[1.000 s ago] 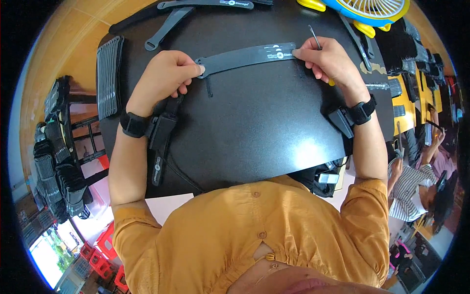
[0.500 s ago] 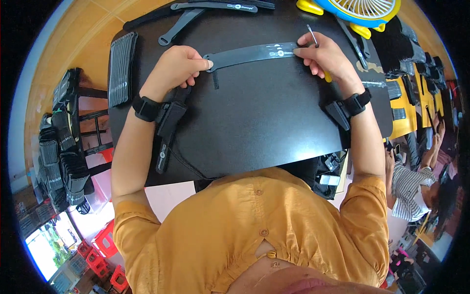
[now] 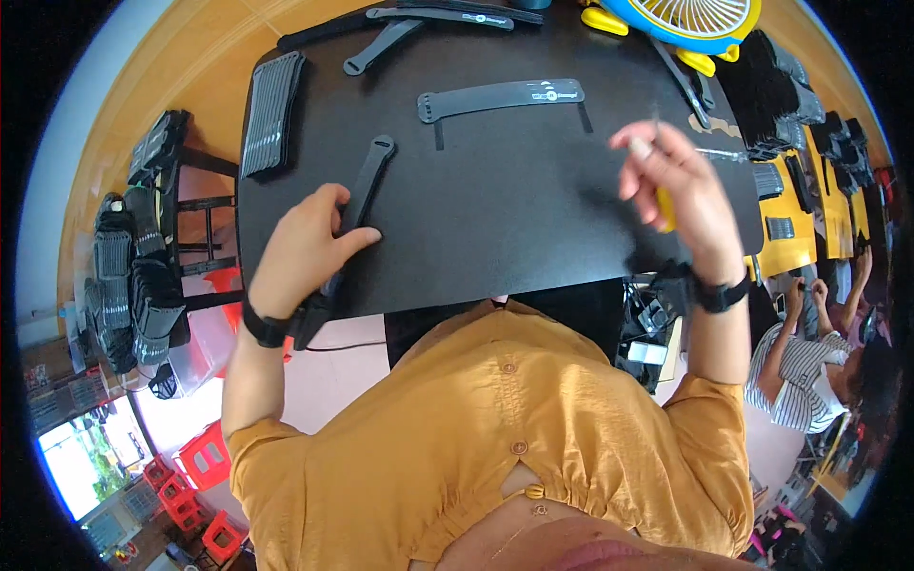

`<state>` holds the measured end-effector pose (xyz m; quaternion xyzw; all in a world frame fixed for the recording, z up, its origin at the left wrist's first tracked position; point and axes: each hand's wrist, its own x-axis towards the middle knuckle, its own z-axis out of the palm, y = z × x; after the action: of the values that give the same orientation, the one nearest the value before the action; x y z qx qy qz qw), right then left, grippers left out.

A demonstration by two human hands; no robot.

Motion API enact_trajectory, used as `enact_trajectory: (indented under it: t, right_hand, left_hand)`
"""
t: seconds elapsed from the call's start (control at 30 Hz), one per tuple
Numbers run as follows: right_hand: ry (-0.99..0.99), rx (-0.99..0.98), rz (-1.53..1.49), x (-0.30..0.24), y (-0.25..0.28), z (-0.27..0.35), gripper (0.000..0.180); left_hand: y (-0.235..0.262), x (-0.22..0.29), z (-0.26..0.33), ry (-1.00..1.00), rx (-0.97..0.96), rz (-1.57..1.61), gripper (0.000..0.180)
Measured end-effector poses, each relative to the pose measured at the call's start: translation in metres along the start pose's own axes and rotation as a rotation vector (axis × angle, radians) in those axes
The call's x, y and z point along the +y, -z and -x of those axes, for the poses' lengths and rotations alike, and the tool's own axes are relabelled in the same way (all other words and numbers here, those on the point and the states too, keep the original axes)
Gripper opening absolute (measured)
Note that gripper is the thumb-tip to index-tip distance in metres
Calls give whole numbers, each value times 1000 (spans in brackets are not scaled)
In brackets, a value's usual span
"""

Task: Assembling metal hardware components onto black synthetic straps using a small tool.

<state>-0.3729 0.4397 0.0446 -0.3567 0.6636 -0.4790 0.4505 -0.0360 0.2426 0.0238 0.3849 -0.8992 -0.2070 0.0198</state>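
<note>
Our left hand (image 3: 307, 245) straddles narrow strap (image 3: 369, 178), fingers apart; right hand (image 3: 681, 181) clasps yellow-handled tool (image 3: 665, 210), palmed seemingly to free fingertips; wide strap (image 3: 495, 99) lies far.

Upper centre, a long flat grey strap (image 3: 490, 101) bears white print; the broad tabletop (image 3: 495, 209) is black. Upper right, a blue-and-yellow plastic fan (image 3: 685, 29); lower right, a dark-and-white striped cloth shirt (image 3: 798, 381).

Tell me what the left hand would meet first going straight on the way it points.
Likely the slanting dark strap right beside the left hand; whether they touch is unclear.
</note>
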Motion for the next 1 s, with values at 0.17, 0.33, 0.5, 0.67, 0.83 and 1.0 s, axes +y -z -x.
enact_trajectory:
  t: [0.17,0.33,0.5,0.67,0.83,1.0]
  right_hand:
    - [108,-198,70,40,-74,12,33]
    - [367,-42,6,52,-147,2,38]
    - [121,-183,-473,29,-143,-5,23]
    - [113,-268,-554,26,-123,-15,25]
    - [126,-272,-519,23,-129,-22,28]
    - [177,-68,-289,25,-132,-10,23]
  left_hand:
    - [-12,4,21,29,39,212,39]
    - [-40,56,33,-116,204,367,37]
    - [-61,64,36,-53,104,813,33]
    - [-49,52,42,6,-598,1371,34]
    - [-61,52,41,-71,-655,1464,39]
    - [-77,38,20,2,-348,1799,35]
